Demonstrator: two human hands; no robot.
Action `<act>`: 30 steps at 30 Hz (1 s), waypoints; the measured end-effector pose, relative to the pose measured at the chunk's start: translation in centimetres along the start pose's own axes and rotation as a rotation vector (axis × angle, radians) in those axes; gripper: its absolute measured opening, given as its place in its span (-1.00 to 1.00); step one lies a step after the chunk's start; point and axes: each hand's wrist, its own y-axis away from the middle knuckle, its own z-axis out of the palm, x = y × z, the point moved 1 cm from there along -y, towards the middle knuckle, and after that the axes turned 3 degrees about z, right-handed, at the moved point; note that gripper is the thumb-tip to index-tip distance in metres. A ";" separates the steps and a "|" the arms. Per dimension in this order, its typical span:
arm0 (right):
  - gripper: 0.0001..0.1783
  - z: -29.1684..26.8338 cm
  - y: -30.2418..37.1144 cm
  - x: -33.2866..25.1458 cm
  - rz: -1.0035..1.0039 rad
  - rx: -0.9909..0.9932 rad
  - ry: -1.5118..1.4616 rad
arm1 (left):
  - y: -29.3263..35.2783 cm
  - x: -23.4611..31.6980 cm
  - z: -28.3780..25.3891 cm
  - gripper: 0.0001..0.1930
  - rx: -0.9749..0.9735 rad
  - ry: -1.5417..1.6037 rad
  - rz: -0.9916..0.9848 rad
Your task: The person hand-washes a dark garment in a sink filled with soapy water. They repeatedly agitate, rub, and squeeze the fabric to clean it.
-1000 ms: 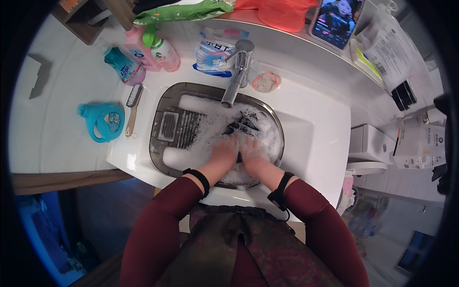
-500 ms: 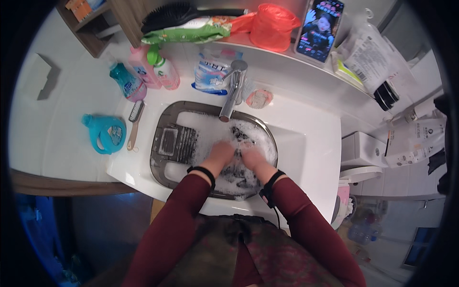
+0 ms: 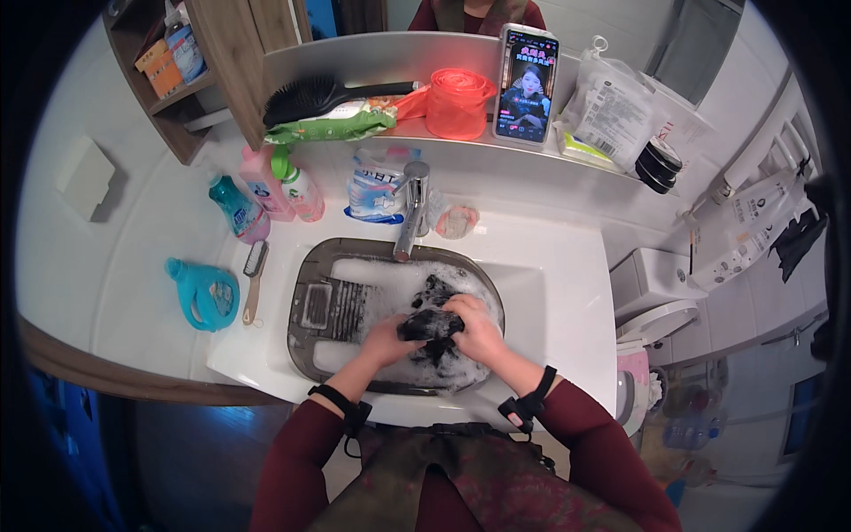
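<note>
A wet black cloth (image 3: pixel 430 326) is held between my two hands, low over a soapy wash basin. My left hand (image 3: pixel 386 341) grips its left end, fingers curled around it. On the other end, my right hand (image 3: pixel 477 330) is closed with its fingers over the top. More black fabric (image 3: pixel 436 289) lies in the white suds just behind and below the held part. The dark see-through basin (image 3: pixel 306 353) has a ribbed washboard (image 3: pixel 348 306) on its left side and sits in the white sink (image 3: pixel 525 310).
A chrome faucet (image 3: pixel 410 213) overhangs the basin's far rim. At left are a scrub brush (image 3: pixel 254 279), a blue jug (image 3: pixel 208 293) and several bottles (image 3: pixel 238 211). Behind stand a detergent bag (image 3: pixel 374 191) and a pink-edged soap piece (image 3: pixel 456 222). The shelf holds a phone (image 3: pixel 525 87) and a hairbrush (image 3: pixel 310 99).
My hands, earlier close together down in the suds, are now farther apart and raised, with the black cloth showing between them. The view has tilted up, bringing the mirror into sight.
</note>
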 end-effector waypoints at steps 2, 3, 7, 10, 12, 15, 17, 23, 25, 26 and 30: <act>-0.38 -0.7 0.3 -0.6 0.052 -0.038 0.110 | 0.2 0.4 -0.2 -0.12 0.093 -0.033 0.176; -0.36 -1.0 0.5 -0.9 0.077 -0.007 0.173 | 0.4 0.6 0.0 -0.18 0.129 -0.048 0.220; 0.02 -0.3 1.8 -2.0 0.173 -0.412 0.427 | 1.4 1.7 2.4 -0.26 -0.098 0.000 0.173; 0.06 1.1 2.4 -2.3 0.203 -0.741 0.715 | 2.0 2.2 3.7 -0.22 -0.197 -0.439 0.267; 0.14 2.0 2.1 -2.1 0.209 -0.714 0.788 | 1.7 2.2 4.3 -0.22 -0.198 -0.583 0.245; 0.13 3.5 1.1 -0.8 0.290 -0.755 0.772 | 0.2 1.5 4.9 -0.29 -0.205 -0.673 0.194; 0.03 4.6 0.2 0.6 0.311 -0.739 0.739 | -1.8 0.7 5.2 -0.40 -0.291 -0.685 0.129; -0.16 7.7 -1.7 5.3 0.268 -0.612 0.627 | -4.8 -0.9 5.9 -0.70 -0.113 -0.584 0.074; -0.18 8.0 -2.5 6.6 0.246 -0.561 0.538 | -5.3 -1.0 5.5 -0.75 -0.066 -0.534 0.050; -0.19 8.0 -2.9 7.2 0.268 -0.580 0.486 | -5.4 -1.0 5.2 -0.75 -0.095 -0.533 0.035; -0.13 6.5 -4.0 8.5 0.413 -0.590 0.362 | -5.0 -1.0 3.1 -0.65 -0.027 -0.309 0.111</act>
